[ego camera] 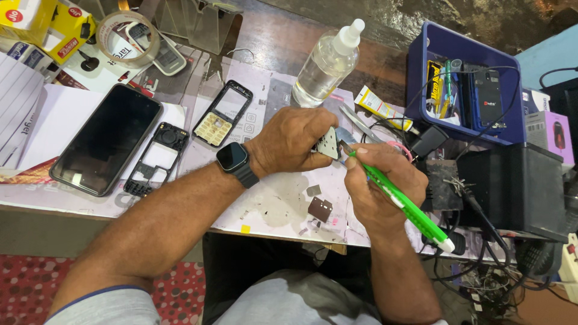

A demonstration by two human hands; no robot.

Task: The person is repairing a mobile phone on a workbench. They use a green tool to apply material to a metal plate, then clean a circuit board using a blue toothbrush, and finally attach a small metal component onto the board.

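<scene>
Both hands meet over the workbench's near edge.
Left hand (293, 141) pinches a small keypad board (328, 143); right hand (376, 183) grips a green cutter (402, 201), its tip touching the board. A clear bottle (325, 65) stands just behind.

A paper-covered wooden table (272, 45) occupies the view, with a red patterned floor (24, 280) below its near edge and a rough dark wall (481, 15) beyond its far edge.
</scene>
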